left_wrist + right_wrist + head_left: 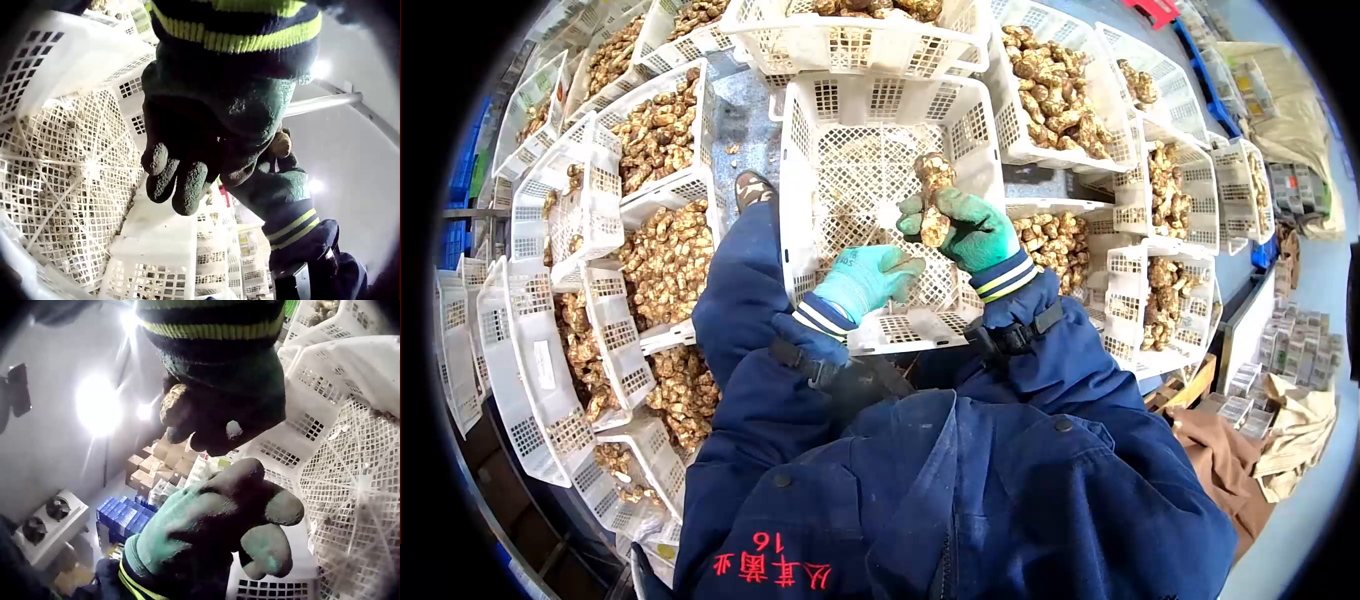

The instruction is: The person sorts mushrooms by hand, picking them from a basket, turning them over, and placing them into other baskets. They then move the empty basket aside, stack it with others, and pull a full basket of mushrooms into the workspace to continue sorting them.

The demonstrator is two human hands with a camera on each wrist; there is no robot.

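Green-gloved, the right hand (980, 235) grips a long knobbly brown-and-cream piece (935, 175), upright above a white basket (888, 335). The left hand (865, 283), also gloved, is just to its left with fingers loosely bent and nothing visible in them. In the left wrist view, the left hand (212, 119) hangs with its fingertips down, the right hand (278, 187) behind it. The right wrist view shows the right hand (231, 400) around the brown piece (176, 406), whose far end is hidden, and the left hand (206, 519) below.
White perforated baskets of similar brown pieces (665, 250) stand at the left, and more (1055, 95) at the right. Another basket (860, 45) adjoins the far edge of the middle one. A shoe (754, 188) is on the floor at its left.
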